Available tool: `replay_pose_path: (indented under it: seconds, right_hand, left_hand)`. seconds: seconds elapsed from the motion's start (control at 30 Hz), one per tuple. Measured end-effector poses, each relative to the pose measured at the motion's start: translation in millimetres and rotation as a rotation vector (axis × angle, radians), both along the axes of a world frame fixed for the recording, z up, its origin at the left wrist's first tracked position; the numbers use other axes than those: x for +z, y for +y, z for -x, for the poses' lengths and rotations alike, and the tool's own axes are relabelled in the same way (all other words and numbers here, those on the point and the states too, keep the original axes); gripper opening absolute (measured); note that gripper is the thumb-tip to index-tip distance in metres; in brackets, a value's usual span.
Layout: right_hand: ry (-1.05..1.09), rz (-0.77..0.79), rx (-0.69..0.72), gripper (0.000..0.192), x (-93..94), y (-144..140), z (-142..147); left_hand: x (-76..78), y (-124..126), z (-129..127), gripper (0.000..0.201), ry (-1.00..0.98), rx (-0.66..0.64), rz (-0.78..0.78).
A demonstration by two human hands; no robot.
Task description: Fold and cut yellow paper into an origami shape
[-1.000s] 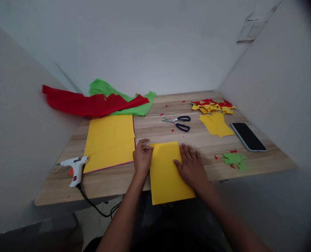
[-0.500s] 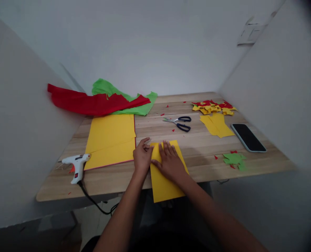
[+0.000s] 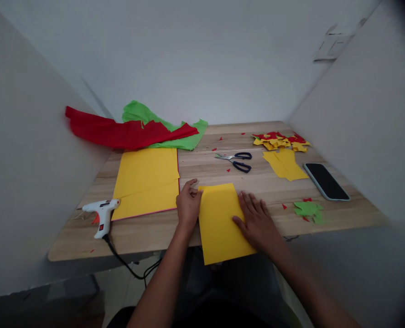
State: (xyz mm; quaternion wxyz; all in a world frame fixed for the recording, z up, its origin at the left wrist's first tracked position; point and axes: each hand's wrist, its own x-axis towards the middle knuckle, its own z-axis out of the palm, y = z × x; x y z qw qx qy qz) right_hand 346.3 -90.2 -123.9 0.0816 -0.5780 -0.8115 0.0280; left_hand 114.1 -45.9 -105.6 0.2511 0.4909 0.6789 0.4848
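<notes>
A folded yellow paper sheet (image 3: 221, 218) lies at the near edge of the wooden table (image 3: 209, 171), its lower part hanging over the edge. My left hand (image 3: 188, 205) pinches its upper left edge, thumb and fingers closed on the paper. My right hand (image 3: 257, 221) lies flat on the sheet's right edge, fingers spread and pressing down.
Larger yellow sheets (image 3: 147, 180) lie to the left, with a white glue gun (image 3: 101, 214) and its cord at the near left. Red paper (image 3: 127, 132) and green paper (image 3: 175, 134) are piled at the back left. Scissors (image 3: 236, 161), paper scraps (image 3: 281, 141), a phone (image 3: 326, 181) and green cutouts (image 3: 307, 209) sit to the right.
My right hand slid from the sheet's right side to its left by my left hand, then back to the right edge. My left hand stayed on the left edge.
</notes>
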Motion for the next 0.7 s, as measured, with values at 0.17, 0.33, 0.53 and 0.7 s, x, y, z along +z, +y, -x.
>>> replay_pose_path:
  seconds: [0.17,0.33,0.53,0.7]
  right_hand:
    - [0.027,-0.086,0.246,0.075,-9.3,-42,-60]
    - [0.084,-0.233,0.385,0.063,-10.5,-39,-67]
    - [0.547,-0.267,0.464,0.025,15.7,-26,-33]
    - [0.972,-0.005,-0.176,0.028,71.7,-14,-21]
  left_hand:
    - [4.8,0,1,0.041,0.017,0.002,0.028]
    - [6.0,2,1,0.042,0.020,-0.020,0.067]
    - [19.3,-11,9,0.046,0.002,-0.129,0.119]
    - [78.7,-43,6,0.048,-0.352,-0.362,0.018]
